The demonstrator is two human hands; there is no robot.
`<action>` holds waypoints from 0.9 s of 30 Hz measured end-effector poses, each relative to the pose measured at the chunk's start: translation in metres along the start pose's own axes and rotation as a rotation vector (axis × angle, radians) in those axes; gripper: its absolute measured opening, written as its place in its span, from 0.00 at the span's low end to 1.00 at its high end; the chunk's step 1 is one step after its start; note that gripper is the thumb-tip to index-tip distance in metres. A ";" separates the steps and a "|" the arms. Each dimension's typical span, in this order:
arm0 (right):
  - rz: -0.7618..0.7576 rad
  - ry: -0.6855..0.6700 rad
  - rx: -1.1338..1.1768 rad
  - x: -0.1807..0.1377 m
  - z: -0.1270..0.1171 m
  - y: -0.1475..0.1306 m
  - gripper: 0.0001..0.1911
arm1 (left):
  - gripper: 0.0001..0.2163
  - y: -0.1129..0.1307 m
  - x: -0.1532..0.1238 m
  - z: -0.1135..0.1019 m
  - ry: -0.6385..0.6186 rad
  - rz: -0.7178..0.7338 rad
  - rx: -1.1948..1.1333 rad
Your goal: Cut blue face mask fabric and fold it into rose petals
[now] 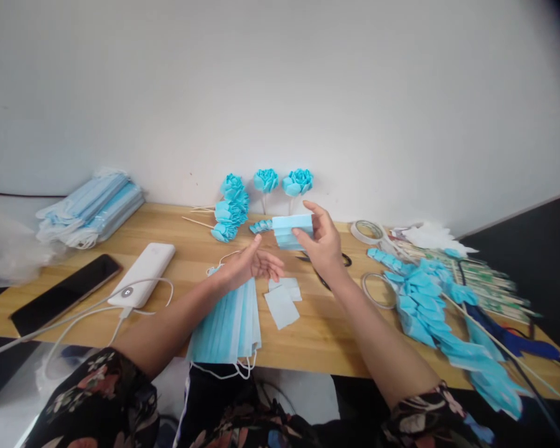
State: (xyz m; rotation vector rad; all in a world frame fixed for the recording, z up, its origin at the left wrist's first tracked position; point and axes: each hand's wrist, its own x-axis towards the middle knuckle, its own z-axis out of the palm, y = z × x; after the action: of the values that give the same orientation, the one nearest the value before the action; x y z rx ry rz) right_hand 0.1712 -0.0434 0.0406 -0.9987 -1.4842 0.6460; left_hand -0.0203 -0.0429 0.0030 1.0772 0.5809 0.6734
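Observation:
My right hand (323, 239) is raised over the wooden table (191, 246) and pinches a small stack of cut blue mask pieces (290, 231) between thumb and fingers. My left hand (252, 264) hovers palm up, fingers loosely spread and empty, just above a pile of blue face masks (231, 326) lying at the near edge. Two small cut blue squares (282, 302) lie on the table between my hands. Black scissors (329, 264) lie partly hidden under my right wrist.
Blue folded flowers on sticks (266, 182) lean on the wall. A bundle of masks (91, 208), a white power bank (144, 274) with cable and a black phone (65, 292) lie left. Tape rolls (368, 231), folded blue pieces (420, 298) and skewers (485, 283) lie right.

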 end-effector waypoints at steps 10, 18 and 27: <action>-0.343 -0.368 -0.190 -0.036 0.013 0.027 0.32 | 0.11 -0.015 0.010 -0.009 0.358 0.054 -0.272; -0.450 -0.388 -0.263 -0.034 0.009 0.028 0.04 | 0.09 -0.011 0.013 -0.009 0.436 0.105 -0.349; -0.288 -0.358 -0.291 -0.036 0.011 0.028 0.06 | 0.13 -0.009 0.009 -0.008 0.449 0.092 -0.265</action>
State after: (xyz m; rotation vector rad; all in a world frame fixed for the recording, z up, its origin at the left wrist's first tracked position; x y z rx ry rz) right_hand 0.1647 -0.0599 -0.0033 -0.8902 -2.0385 0.4200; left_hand -0.0178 -0.0341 -0.0097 0.7086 0.8033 1.0548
